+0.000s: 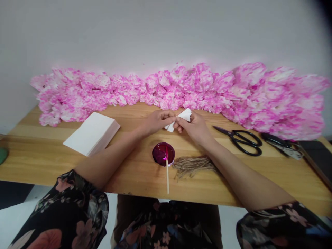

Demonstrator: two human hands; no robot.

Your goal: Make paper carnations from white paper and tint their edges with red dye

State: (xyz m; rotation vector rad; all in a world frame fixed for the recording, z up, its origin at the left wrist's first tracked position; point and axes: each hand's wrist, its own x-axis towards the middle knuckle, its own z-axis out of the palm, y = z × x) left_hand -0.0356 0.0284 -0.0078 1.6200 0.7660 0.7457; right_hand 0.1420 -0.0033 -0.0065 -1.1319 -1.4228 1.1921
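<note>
Between my two hands, over the middle of the table, is a folded piece of white paper (185, 114), gathered narrow at its centre with both ends sticking out. My left hand (160, 121) pinches it from the left, thumb and fingertips at the gathered middle. From the other side my right hand (193, 125) grips it, thumb on top and fingers curled beneath. Just below the hands stands a small bowl of dark magenta liquid (160, 154), a thin wooden stick (167, 178) leaning out over its near rim. A bundle of brown twine pieces (194, 165) lies beside the bowl, near my right forearm.
Pink and white paper flowers (171, 90) line the table's back edge. A thick stack of white paper (94, 131) lies left. Black-handled scissors (241, 140), pruning shears (281, 143) and a dark flat object (319, 159) lie right. Something green (3, 155) sits at the far left edge.
</note>
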